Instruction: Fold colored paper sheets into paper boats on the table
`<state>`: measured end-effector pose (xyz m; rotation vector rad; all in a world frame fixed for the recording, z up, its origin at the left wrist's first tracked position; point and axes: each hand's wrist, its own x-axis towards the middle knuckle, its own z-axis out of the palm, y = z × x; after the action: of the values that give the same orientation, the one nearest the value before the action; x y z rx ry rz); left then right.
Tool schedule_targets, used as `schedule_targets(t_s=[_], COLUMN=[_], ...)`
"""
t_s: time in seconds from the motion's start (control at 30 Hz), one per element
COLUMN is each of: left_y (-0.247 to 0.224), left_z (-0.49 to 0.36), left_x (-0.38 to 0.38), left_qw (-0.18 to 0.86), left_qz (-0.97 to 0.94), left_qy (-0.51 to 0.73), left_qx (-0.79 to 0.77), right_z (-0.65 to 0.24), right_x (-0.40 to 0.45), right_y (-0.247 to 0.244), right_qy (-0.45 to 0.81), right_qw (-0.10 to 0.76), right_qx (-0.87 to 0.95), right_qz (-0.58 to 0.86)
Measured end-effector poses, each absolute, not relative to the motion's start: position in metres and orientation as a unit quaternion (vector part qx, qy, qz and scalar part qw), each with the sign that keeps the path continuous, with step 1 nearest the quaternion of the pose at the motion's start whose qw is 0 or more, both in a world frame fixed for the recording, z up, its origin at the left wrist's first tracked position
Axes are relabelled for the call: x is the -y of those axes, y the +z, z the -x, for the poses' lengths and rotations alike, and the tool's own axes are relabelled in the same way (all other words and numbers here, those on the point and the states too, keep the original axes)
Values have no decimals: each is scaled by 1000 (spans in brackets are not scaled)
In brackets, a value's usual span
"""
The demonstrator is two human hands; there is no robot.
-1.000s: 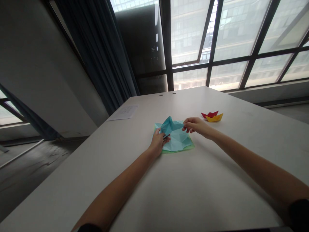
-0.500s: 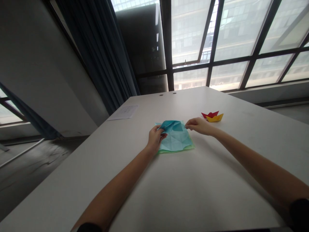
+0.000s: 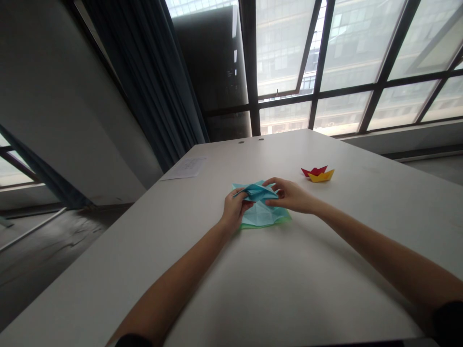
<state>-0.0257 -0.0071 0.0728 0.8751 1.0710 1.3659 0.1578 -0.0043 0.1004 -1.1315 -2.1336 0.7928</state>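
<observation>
Over the white table point(image 3: 217, 284), the person's left hand point(image 3: 232, 210) was clamped on the left end of a folded blue paper point(image 3: 259, 193), and the right hand point(image 3: 294, 196) had its fingers closed about the other end. The piece sat above a creased pale blue sheet point(image 3: 261, 217), blocking my view of its middle; a green edge point(image 3: 284, 220) peeked out beneath. I couldn't make out every fold behind those fingers. Beyond the right hand, near but apart from it, stood a yellow paper boat point(image 3: 320, 177), partly hiding a red one point(image 3: 314, 170). A printed page point(image 3: 186, 167) lay well off at the table's left edge, by a dark blue curtain point(image 3: 144, 72), with windows point(image 3: 356, 46) behind.
</observation>
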Motion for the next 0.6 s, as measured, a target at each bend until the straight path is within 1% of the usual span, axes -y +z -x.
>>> schedule_targets(t_s=[0.1,0.3,0.47,0.53,0.6], left_y=[74,73,73,73,72], left_z=[25,29,31,31,32], left_x=[7,3,2,3,3], left_qw=[594,568,585,584,571], left_qz=[-335,-340,-341,-343,-353], left_qy=[581,579,562,561,564], left_qx=[-444,-476,-476,-477,-480], right_z=[-157,-162,-170,-172,-173], right_x=[6,3,-1,-1,1], right_y=[99,100,102,103,105], right_qy=[279,240,221,234,272], right_qw=[290,263,246,231,214], right_qx=[814,834,847,851,851], right_qz=[420,421,417,409,395])
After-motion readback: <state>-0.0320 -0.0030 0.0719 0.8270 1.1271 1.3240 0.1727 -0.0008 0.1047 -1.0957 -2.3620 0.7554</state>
